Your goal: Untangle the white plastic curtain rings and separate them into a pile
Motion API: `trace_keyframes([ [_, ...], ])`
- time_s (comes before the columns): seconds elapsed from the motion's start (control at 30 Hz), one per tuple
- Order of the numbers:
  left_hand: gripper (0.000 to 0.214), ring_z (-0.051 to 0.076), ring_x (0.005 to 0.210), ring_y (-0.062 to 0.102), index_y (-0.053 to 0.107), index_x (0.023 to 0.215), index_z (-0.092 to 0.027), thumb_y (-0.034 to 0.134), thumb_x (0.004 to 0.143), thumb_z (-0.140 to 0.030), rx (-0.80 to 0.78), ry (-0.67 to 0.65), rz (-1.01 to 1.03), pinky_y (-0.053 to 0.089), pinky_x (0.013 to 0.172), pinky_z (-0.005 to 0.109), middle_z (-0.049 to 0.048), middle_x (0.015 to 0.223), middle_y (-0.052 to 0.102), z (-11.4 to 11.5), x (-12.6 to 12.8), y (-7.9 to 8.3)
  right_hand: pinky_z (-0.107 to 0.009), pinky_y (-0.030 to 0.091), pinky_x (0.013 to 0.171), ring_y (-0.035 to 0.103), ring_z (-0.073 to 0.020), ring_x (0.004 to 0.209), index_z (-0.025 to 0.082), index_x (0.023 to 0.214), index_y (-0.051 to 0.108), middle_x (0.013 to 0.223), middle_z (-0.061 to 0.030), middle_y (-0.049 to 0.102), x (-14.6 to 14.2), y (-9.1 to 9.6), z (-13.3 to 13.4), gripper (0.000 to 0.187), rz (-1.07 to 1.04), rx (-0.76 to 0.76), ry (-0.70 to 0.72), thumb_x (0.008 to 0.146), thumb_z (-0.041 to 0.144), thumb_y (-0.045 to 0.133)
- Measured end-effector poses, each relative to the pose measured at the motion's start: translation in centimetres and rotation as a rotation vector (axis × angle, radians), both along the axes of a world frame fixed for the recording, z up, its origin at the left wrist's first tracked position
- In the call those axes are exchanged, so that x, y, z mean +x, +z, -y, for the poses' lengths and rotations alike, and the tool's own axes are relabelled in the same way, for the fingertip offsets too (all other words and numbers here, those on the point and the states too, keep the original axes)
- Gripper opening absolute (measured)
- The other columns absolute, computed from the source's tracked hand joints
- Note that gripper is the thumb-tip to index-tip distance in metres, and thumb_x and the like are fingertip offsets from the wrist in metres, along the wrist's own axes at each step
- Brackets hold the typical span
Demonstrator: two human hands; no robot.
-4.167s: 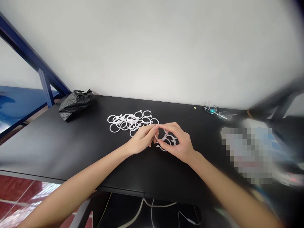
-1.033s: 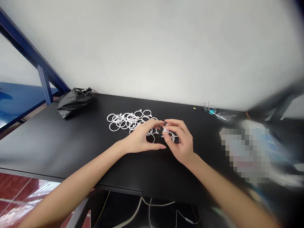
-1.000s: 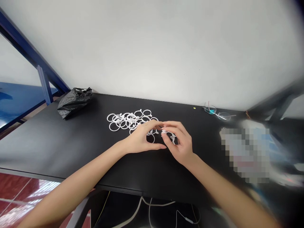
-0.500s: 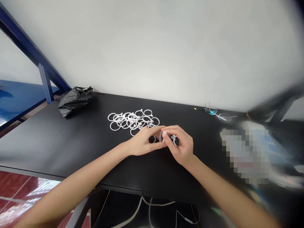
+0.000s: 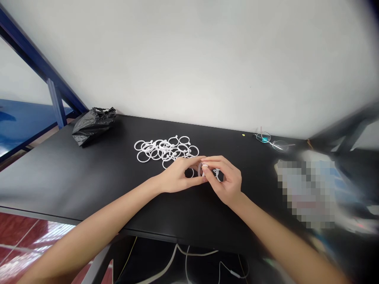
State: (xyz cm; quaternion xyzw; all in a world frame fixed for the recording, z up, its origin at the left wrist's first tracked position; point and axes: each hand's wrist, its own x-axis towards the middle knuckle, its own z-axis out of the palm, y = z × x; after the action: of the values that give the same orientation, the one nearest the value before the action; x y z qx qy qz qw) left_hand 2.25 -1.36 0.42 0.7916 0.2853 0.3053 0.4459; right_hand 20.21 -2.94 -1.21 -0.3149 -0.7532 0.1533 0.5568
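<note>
Both of my hands meet over the middle of the black table [image 5: 89, 177]. My left hand [image 5: 177, 177] and my right hand [image 5: 226, 179] pinch one white plastic ring [image 5: 201, 169] between their fingertips, held on edge just above the tabletop. A few more white rings [image 5: 217, 172] lie under my right hand's fingers. A pile of several loose white rings [image 5: 164, 149] lies just behind my left hand.
A crumpled black plastic bag [image 5: 91, 124] sits at the table's back left. A pair of glasses [image 5: 272, 141] lies at the back right by the white wall. Blurred items fill the right side. Cables [image 5: 189, 262] hang under the front edge.
My hands have closed together from slightly apart; both now pinch one white ring, turned on edge, between the fingertips. The pile and the bag have not moved.
</note>
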Motion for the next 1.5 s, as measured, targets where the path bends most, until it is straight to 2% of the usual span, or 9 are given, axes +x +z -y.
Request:
trace_keyframes([
  [0.2, 0.054, 0.019, 0.101, 0.066, 0.045, 0.131, -0.023, 0.068, 0.082, -0.022, 0.145, 0.192, -0.022, 0.051, 0.095, 0.035, 0.0045, 0.110, 0.068, -0.6, -0.2, -1.4, -0.040, 0.058, 0.082, 0.063, -0.0258, 0.109, 0.022, 0.110, 0.064, 0.119, -0.0119, 0.065, 1.1, 0.1, -1.0, 0.028, 0.032, -0.036, -0.111, 0.083, 0.015, 0.066],
  [0.37, 0.033, 0.022, 0.107, 0.063, 0.054, 0.116, -0.021, 0.061, 0.085, -0.015, 0.333, 0.310, -0.176, 0.051, 0.093, 0.037, 0.0065, 0.116, 0.065, -1.1, -0.5, -2.0, -0.038, 0.053, 0.080, 0.065, -0.0204, 0.085, 0.022, 0.092, 0.063, 0.090, -0.0039, 0.068, 3.2, 0.6, -3.0, 0.006, 0.318, -0.219, -0.058, 0.086, 0.022, 0.063],
  [0.5, 0.035, 0.024, 0.107, 0.060, 0.058, 0.118, -0.019, 0.061, 0.085, -0.012, 0.474, 0.360, -0.270, 0.048, 0.096, 0.041, 0.0085, 0.114, 0.064, -1.5, -0.6, -2.6, -0.037, 0.052, 0.080, 0.062, -0.0208, 0.089, 0.023, 0.093, 0.060, 0.100, -0.0030, 0.063, 3.9, 0.7, -3.5, 0.026, 0.583, -0.430, 0.041, 0.076, 0.037, 0.075],
  [0.63, 0.037, 0.027, 0.108, 0.058, 0.058, 0.121, -0.019, 0.064, 0.085, -0.018, 0.488, 0.420, -0.378, 0.044, 0.099, 0.047, 0.0093, 0.115, 0.064, -1.8, -0.7, -2.9, -0.035, 0.051, 0.079, 0.060, -0.0184, 0.088, 0.023, 0.088, 0.055, 0.103, -0.0022, 0.060, 3.7, 0.8, -3.1, 0.017, 0.669, -0.487, 0.058, 0.078, 0.025, 0.069],
  [0.83, 0.036, 0.027, 0.113, 0.051, 0.057, 0.123, -0.020, 0.063, 0.087, -0.022, 0.508, 0.473, -0.412, 0.035, 0.106, 0.051, 0.0082, 0.117, 0.063, -1.6, -0.8, -2.6, -0.035, 0.054, 0.076, 0.062, -0.0180, 0.082, 0.023, 0.096, 0.059, 0.094, -0.0024, 0.065, 3.1, 0.4, -3.1, 0.019, 0.532, -0.514, 0.000, 0.078, 0.022, 0.065],
  [1.03, 0.032, 0.027, 0.111, 0.051, 0.057, 0.119, -0.020, 0.062, 0.087, -0.023, 0.476, 0.447, -0.377, 0.036, 0.103, 0.048, 0.0076, 0.116, 0.063, -1.5, -0.8, -2.3, -0.038, 0.058, 0.081, 0.068, -0.0202, 0.090, 0.023, 0.104, 0.063, 0.097, -0.0048, 0.071, 2.6, 0.1, -3.0, 0.025, 0.268, -0.475, -0.068, 0.080, 0.024, 0.066],
  [1.2, 0.028, 0.025, 0.110, 0.053, 0.058, 0.116, -0.022, 0.062, 0.089, -0.026, 0.471, 0.426, -0.304, 0.034, 0.106, 0.048, 0.0072, 0.116, 0.063, -1.2, -0.5, -2.0, -0.035, 0.060, 0.072, 0.069, -0.0201, 0.085, 0.021, 0.103, 0.066, 0.094, -0.0057, 0.072, 2.5, 0.3, -3.1, 0.025, 0.002, -0.463, -0.135, 0.080, 0.030, 0.071],
  [1.4, 0.040, 0.024, 0.111, 0.055, 0.055, 0.121, -0.019, 0.068, 0.087, -0.035, 0.432, 0.341, -0.175, 0.041, 0.103, 0.044, 0.0092, 0.117, 0.063, -0.8, -0.2, -1.7, -0.036, 0.060, 0.077, 0.069, -0.0187, 0.083, 0.021, 0.090, 0.071, 0.093, -0.0053, 0.073, 2.1, 0.4, -2.6, 0.006, -0.157, -0.369, -0.017, 0.085, 0.023, 0.069],
  [1.5, 0.049, 0.024, 0.112, 0.057, 0.053, 0.126, -0.020, 0.071, 0.084, -0.039, 0.366, 0.275, -0.095, 0.046, 0.098, 0.040, 0.0103, 0.120, 0.063, -0.6, -0.1, -1.6, -0.037, 0.060, 0.079, 0.070, -0.0198, 0.088, 0.023, 0.092, 0.072, 0.098, -0.0055, 0.073, 1.7, 0.4, -2.0, 0.010, -0.151, -0.294, 0.077, 0.084, 0.018, 0.070],
])
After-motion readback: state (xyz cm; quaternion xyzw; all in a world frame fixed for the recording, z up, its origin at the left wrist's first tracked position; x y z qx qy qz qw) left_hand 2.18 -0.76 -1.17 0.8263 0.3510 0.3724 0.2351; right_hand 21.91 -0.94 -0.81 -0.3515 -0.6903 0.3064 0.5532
